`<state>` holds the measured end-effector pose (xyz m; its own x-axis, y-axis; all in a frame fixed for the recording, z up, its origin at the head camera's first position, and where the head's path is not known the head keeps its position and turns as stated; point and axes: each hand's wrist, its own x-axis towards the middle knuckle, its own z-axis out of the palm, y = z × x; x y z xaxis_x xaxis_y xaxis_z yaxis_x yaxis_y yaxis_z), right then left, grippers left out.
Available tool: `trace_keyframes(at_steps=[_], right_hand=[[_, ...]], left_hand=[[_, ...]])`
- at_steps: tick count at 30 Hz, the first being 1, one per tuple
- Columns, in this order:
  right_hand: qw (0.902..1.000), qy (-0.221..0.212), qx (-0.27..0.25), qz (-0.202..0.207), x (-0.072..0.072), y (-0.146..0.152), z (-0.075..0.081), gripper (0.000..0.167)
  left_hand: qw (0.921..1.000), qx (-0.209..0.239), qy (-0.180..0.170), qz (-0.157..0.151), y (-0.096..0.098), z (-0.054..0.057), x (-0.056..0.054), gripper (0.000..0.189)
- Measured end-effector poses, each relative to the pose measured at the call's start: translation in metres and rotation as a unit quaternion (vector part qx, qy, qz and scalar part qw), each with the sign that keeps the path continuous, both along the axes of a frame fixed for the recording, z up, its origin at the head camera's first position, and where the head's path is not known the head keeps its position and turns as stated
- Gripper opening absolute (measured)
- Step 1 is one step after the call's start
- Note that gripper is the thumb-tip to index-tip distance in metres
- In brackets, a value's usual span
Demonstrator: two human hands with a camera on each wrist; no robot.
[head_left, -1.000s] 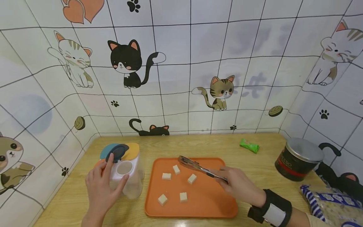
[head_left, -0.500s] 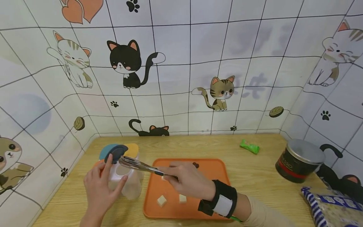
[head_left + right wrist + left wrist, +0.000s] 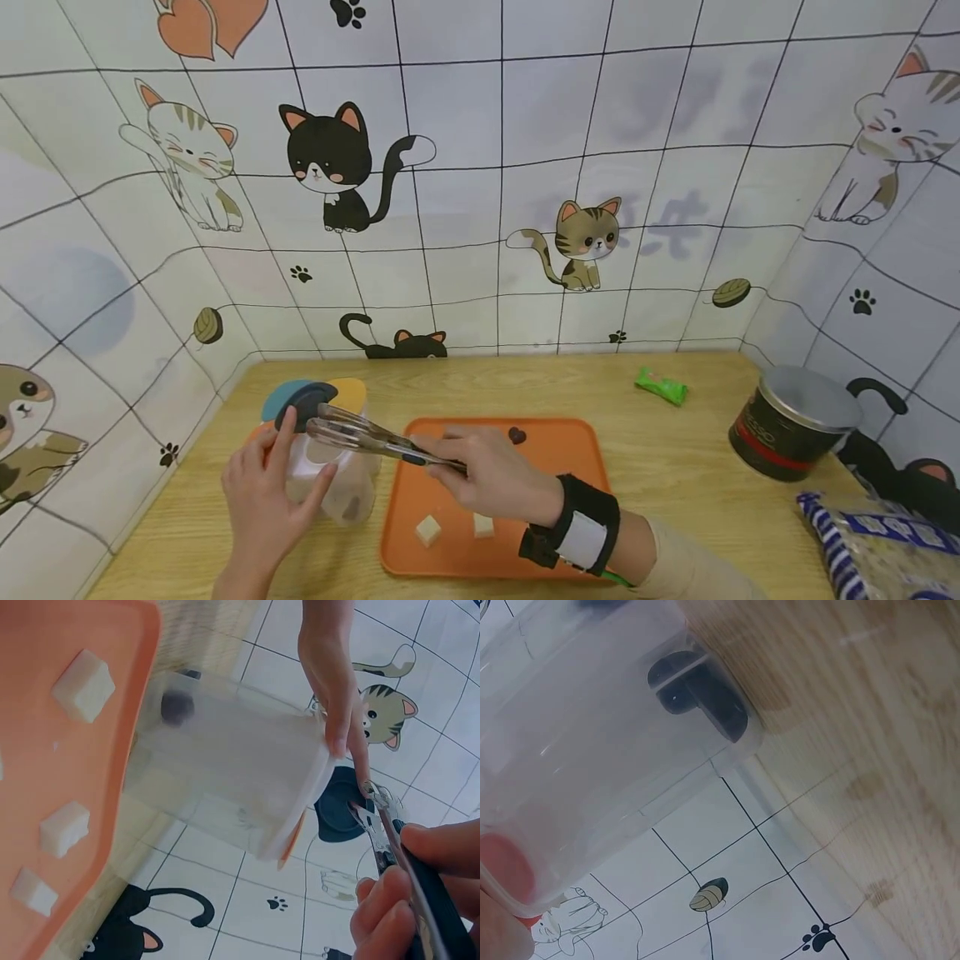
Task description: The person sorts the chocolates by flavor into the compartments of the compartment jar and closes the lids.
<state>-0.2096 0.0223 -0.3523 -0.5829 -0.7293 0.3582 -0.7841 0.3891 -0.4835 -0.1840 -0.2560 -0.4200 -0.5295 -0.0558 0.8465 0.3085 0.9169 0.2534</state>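
Observation:
My left hand (image 3: 262,496) grips the clear storage container (image 3: 348,492) at the left of the table, its index finger against the raised dark blue lid (image 3: 306,403). In my right hand (image 3: 498,479) are metal tongs (image 3: 367,439), their tips over the container's uncovered opening. Nothing shows between the tips in the right wrist view. Inside the container, a blurred dark piece (image 3: 178,707) is near the bottom; the left wrist view shows dark pieces (image 3: 701,694) there. A dark heart-shaped piece (image 3: 517,435) and white cubes (image 3: 428,531) lie on the orange tray (image 3: 570,442), partly hidden by my right hand.
A green wrapped packet (image 3: 661,387) lies at the back right of the table. Farther right is a black pot-like vessel (image 3: 783,433) with a grey lid and dark handle. A blue-and-white bag (image 3: 885,546) is at the front right. A cat-patterned wall (image 3: 472,208) encloses the table.
My right hand has carried the tongs left from above the tray to the container's opening. A dark piece now shows low in the container. My left hand has stayed nearly still.

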Motion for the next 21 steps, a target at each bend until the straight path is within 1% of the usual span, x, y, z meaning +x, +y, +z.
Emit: trace_keyframes(at_steps=[3, 6, 9, 10, 13, 15, 18, 21], right_hand=[[0.9999, -0.001, -0.01, -0.006, -0.001, 0.012, 0.002, 0.038], [0.9993, -0.008, -0.026, -0.026, -0.004, 0.031, 0.0, 0.04], [0.9968, 0.027, -0.024, -0.071, -0.01, 0.055, -0.009, 0.04], [0.9948, 0.045, -0.016, -0.09, -0.013, 0.062, -0.012, 0.04], [0.9845, 0.087, 0.022, -0.151, -0.02, 0.085, -0.026, 0.04], [0.98, 0.084, 0.046, -0.175, -0.023, 0.1, -0.035, 0.041], [0.9732, 0.058, 0.077, -0.209, -0.023, 0.119, -0.05, 0.041], [0.967, 0.028, 0.098, -0.233, -0.022, 0.129, -0.062, 0.04]], left_hand=[[0.9999, 0.004, 0.01, 0.002, -0.001, 0.001, -0.001, 0.078], [1.0, 0.006, -0.008, 0.002, -0.002, 0.001, -0.001, 0.079], [0.9996, 0.009, -0.026, 0.004, -0.003, 0.0, 0.001, 0.081], [0.9994, 0.01, -0.032, 0.006, -0.004, 0.0, 0.002, 0.081], [0.999, 0.013, -0.043, 0.009, -0.005, -0.001, 0.005, 0.082], [0.9988, 0.014, -0.046, 0.006, -0.005, -0.002, 0.005, 0.081], [0.999, 0.012, -0.043, -0.002, -0.004, -0.002, 0.004, 0.08], [0.999, 0.01, -0.043, -0.001, -0.004, -0.001, 0.005, 0.079]])
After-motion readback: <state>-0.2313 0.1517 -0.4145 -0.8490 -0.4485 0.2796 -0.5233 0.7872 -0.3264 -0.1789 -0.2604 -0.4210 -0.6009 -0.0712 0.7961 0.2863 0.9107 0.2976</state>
